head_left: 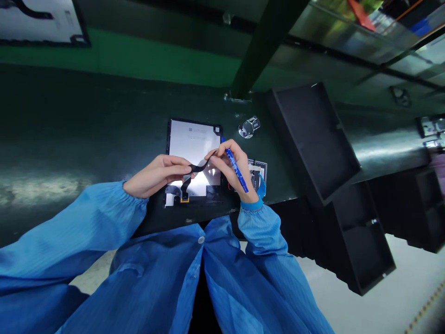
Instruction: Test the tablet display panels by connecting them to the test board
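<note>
**Flex cable [200, 165] spanning left and right grips above panel**

The flex cable is held above the white panel [193, 141], with its long axis running left to right and rising slightly toward the far side. The left grip [156, 176] is closed narrow on the cable's left portion. The right grip [231, 162] closes on a blue tool [237, 170], which slants toward the near right, and its fingertips meet the cable's right end. The cable is thin, flat and matte black, and bends in a shallow curve.

A black strand [186, 186] drops to a gold-edged connector [184, 198] at the panel's near edge; whether it joins the held cable cannot be determined. The panel lies on the green desk [86, 139]. A metal fitting [249, 126] stands to the far right of the panel, and a black tray [313, 139] stands farther right.
</note>
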{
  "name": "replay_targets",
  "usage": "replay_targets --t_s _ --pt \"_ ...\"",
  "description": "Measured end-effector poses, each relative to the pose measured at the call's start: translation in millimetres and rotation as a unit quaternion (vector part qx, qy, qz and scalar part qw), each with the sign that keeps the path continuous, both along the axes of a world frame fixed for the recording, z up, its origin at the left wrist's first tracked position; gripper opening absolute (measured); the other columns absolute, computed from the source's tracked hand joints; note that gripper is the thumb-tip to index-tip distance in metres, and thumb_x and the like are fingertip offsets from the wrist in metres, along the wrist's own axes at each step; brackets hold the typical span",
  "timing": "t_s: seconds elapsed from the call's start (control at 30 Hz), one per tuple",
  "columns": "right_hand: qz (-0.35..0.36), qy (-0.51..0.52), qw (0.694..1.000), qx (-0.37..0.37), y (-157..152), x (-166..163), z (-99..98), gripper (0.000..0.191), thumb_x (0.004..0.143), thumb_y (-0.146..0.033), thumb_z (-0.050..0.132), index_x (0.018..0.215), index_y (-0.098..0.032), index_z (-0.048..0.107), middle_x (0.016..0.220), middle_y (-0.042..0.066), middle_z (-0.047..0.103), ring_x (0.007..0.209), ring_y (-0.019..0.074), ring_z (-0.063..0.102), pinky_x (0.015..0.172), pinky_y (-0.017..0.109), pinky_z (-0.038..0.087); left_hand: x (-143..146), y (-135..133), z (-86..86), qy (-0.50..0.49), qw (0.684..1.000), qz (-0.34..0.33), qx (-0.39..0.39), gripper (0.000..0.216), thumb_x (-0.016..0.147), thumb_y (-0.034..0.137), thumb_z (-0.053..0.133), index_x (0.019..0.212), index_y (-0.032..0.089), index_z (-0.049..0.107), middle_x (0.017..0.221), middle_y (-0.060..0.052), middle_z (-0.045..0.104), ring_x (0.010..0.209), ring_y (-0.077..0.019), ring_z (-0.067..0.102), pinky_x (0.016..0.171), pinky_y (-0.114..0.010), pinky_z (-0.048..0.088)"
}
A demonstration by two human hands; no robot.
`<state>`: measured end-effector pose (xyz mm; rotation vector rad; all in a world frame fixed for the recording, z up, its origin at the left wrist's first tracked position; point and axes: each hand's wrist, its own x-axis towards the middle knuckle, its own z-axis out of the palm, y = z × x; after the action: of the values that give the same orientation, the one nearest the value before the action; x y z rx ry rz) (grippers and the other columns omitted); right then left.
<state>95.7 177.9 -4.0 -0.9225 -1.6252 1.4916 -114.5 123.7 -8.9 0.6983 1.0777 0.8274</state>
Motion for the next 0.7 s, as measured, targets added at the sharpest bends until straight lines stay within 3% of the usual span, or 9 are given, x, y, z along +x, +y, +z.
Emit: replay_targets --t_s 0.2,0.33,0.43,0.53,0.7 --pt "0.011 0.051 0.998 -0.030 -3.9 4.1 9.6 0.038 0.086 -0.050 0.070 0.090 -0.025 0.041 0.087 -0.001 0.065 0.076 0.0129 0.064 0.077 0.032 0.058 5.6 9.6 8.7 -0.057 0.998 -0.014 0.023 0.046 0.088 0.057 0.060 0.090 0.016 0.080 0.095 -0.014 0.073 0.083 -0.0189 0.067 0.073 -0.026 0.056" --pt "0.022 0.038 0.999 -0.014 -5.0 10.3 17.6 0.041 0.087 -0.061 0.062 0.089 -0.025 0.043 0.083 0.000 0.065 0.081 0.0162 0.065 0.083 0.038 0.057 22.5 12.3 21.8 0.035 0.998 -0.023 0.052 0.020 0.078 0.034 0.078 0.088 0.016 0.079 0.073 -0.008 0.069 0.062 -0.0118 0.060 0.054 -0.018 0.047" --pt "0.002 0.035 0.999 0.012 -8.1 17.2 18.7 0.036 0.086 -0.050 0.068 0.092 -0.024 0.045 0.091 0.002 0.066 0.086 0.0154 0.066 0.079 0.033 0.057 31.9 11.1 28.2 0.088 0.993 -0.002 0.079 0.015 0.072 0.027 0.080 0.079 0.015 0.076 0.061 -0.005 0.063 0.054 -0.0116 0.055 0.044 -0.018 0.040" --pt "-0.029 0.029 0.999 0.022 -12.1 23.1 14.9 0.032 0.086 -0.039 0.072 0.093 -0.024 0.045 0.096 0.002 0.065 0.087 0.0143 0.066 0.071 0.027 0.056 37.6 10.3 28.7 0.127 0.987 0.011 0.096 0.013 0.072 0.026 0.078 0.077 0.015 0.075 0.060 -0.004 0.063 0.051 -0.0118 0.055 0.043 -0.019 0.040" --pt "-0.048 -0.008 0.998 0.035 -16.6 27.8 8.6 0.030 0.085 -0.037 0.072 0.094 -0.024 0.048 0.096 0.000 0.064 0.088 0.0128 0.067 0.077 0.027 0.057 48.3 12.6 28.5 0.151 0.980 0.017 0.131 0.022 0.075 0.026 0.076 0.093 0.014 0.077 0.078 -0.006 0.072 0.059 -0.0121 0.061 0.054 -0.020 0.049"
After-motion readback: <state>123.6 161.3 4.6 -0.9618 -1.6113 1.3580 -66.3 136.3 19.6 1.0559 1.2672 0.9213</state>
